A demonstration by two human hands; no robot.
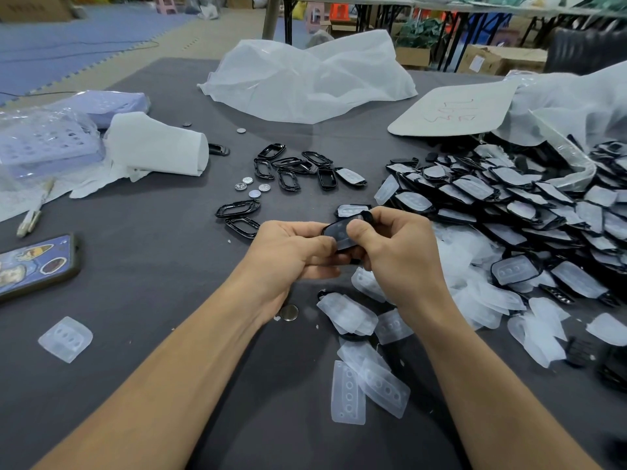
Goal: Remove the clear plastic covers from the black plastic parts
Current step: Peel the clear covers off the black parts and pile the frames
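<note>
While both hands met over the middle of the dark grey, felt-like worktop (163,266), one item was in work: a glossy black part (328,229), a rounded oblong with a translucent clear cover (341,236) over its face.

- Left hand (295,252): fingers curled under the part, thumb against its near edge.
- Right hand (397,252): thumb and forefinger pinched the part's right end, other fingers folded beneath.
- Heap of covered parts (509,205), right side: flat black shells, each capped in frosted plastic, overlapping like scales. Too many to count. The far end lay inside a clear bag (570,154).
- Bare black frames (291,167): open oval rings, shiny, about seven in a loose cluster beyond the hands. A pair of frames (239,217) lay side by side, just left of the held part.
- Loose covers (349,313): milky rounded rectangles with rows of round dimples, strewn beneath and right of the right forearm. A lone cover (65,339) lay well apart at the left.
- Coin cells (251,187): silver discs, four clustered, and a single cell (289,313) beside the left wrist.
- Sundries: one phone (37,262) with stickers on its case, one crumpled white bag (312,79), one pale card sheet (454,110) marked in red.
</note>
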